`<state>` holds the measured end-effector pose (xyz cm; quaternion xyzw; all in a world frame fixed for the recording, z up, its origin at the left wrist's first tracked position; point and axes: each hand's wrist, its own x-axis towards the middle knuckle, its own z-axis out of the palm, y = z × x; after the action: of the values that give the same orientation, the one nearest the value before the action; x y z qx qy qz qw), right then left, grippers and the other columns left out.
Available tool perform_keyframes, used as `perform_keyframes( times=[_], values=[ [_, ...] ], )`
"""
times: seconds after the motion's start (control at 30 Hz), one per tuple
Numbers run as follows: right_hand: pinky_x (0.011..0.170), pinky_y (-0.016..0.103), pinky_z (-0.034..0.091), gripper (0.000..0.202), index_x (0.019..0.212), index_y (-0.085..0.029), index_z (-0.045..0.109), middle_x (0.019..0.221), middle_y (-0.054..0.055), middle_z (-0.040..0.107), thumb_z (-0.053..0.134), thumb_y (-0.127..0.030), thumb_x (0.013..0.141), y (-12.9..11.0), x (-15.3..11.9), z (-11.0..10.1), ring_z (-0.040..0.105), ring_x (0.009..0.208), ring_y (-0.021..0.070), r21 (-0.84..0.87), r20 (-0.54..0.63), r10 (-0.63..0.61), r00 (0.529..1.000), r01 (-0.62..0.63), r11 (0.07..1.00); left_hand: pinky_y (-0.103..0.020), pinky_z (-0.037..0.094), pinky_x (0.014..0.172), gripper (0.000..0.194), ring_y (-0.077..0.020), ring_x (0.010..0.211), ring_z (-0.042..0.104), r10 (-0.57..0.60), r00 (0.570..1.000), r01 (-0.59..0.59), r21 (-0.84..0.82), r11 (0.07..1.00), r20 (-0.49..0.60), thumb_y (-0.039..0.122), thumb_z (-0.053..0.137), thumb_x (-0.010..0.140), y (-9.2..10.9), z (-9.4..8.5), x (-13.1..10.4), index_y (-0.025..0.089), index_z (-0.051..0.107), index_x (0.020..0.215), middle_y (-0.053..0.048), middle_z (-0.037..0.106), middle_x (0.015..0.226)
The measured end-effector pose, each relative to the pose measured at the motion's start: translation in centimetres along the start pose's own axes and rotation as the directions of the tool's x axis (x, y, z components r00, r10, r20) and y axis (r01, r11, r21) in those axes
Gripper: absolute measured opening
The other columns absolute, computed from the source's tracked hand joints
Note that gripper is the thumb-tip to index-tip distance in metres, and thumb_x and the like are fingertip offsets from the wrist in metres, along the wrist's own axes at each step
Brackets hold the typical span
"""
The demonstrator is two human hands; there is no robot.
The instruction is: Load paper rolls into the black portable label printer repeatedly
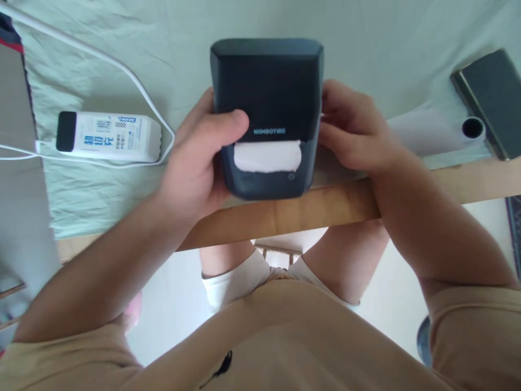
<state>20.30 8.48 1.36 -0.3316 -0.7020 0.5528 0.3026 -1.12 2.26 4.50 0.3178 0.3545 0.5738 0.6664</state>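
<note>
A dark label printer (266, 98) marked NIIMBOT is held up over the near edge of the table, its front facing me. A white label (267, 156) shows at the slot in its lower front. My left hand (199, 146) is closed around the printer's left side, with the thumb pressed on the front and the other fingers mostly hidden behind it. On the opposite side, my right hand (352, 125) has curled fingers against the printer's right edge; their tips are partly out of sight.
At the left lies a white block with blue print (118, 137), with a white cable (134, 81) looping around it. To the right are a rolled white sheet (431, 127) and a dark flat object (494, 100). A green cloth (386, 43) covers the table behind its wooden edge (285, 214).
</note>
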Motion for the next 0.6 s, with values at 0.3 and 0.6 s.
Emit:
perform_keyframes(
  times=[0.3,0.6],
  values=[
    [0.051,0.023,0.05,0.045,0.123,-0.034,0.061,0.132,-0.002,0.066,0.07,-0.025,0.08,-0.2,0.2,-0.5,0.066,0.072,0.0109,-0.018,-0.238,0.184,0.954,-0.194,0.981,-0.031,0.06,0.077,0.023,-0.019,0.09,0.075,-0.036,0.999,0.036,-0.005,0.999,0.041,0.013,0.066,0.087,-3.1,-2.0,2.2,0.022,0.065,0.108,-0.001,0.074,0.099],
    [0.093,0.036,0.059,0.058,0.132,-0.037,0.053,0.138,-0.001,0.062,0.052,-0.075,0.088,0.9,0.3,0.2,0.061,0.123,0.0255,-0.199,-0.138,-0.081,0.987,0.052,0.979,-0.035,0.053,0.105,0.029,-0.0238,0.123,0.064,-0.097,0.976,0.114,-0.073,0.991,0.195,0.028,0.046,0.104,-3.2,-2.4,2.8,0.019,0.073,0.109,-0.004,0.073,0.097]
  ],
)
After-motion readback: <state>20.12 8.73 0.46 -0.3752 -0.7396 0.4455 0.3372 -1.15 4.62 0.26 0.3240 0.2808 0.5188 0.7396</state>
